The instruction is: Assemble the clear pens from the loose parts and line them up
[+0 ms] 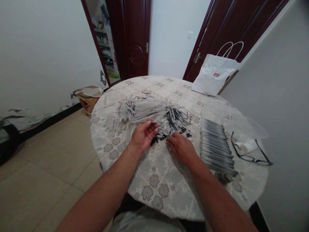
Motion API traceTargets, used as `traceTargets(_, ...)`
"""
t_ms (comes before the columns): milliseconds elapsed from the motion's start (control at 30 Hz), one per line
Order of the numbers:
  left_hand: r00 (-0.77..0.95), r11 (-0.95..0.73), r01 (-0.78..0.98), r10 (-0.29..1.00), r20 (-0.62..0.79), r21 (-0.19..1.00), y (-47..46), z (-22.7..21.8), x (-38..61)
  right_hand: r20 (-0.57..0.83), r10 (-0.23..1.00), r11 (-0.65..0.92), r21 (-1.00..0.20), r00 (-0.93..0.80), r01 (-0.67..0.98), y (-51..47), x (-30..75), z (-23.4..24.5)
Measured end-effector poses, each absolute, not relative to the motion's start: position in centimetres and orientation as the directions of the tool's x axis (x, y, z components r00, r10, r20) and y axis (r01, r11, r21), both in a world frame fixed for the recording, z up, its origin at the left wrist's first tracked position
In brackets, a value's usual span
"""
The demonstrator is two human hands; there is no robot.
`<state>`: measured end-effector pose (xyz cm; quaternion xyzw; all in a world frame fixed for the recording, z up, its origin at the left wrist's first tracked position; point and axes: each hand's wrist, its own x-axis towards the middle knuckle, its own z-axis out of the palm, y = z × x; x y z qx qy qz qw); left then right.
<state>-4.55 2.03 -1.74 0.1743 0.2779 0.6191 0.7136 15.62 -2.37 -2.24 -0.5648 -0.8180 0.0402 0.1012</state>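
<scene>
My left hand is turned palm up over the near edge of a pile of pen parts, its fingers curled. A thin whitish pen barrel runs from its fingertips toward the left. My right hand reaches down beside small black caps, thumb and fingers pinched together; what lies between them is hidden. Behind both hands spread many translucent white pen barrels. Dark thin pieces lie among them on the right side of the pile.
Right of the pile, a row of pens lies side by side. Beyond it are black-framed glasses and a clear plastic bag. A white paper bag stands at the back right of the round table with its flowered cloth.
</scene>
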Motion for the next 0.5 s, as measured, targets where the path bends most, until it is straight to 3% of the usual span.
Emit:
traceTargets(200,0.1,0.168,-0.767,0.985,-0.143,0.619,1.97,-1.88,-4.38,0.034,0.962,0.271,-0.009,-0.27,0.963,-2.69,14.74,-1.9)
traceTargets(500,0.123,0.191,-0.741,0.981,-0.15,0.643,1.58,-1.43,-4.11,0.009,0.963,0.27,0.038,-0.27,0.962,-2.58,14.6,-1.83)
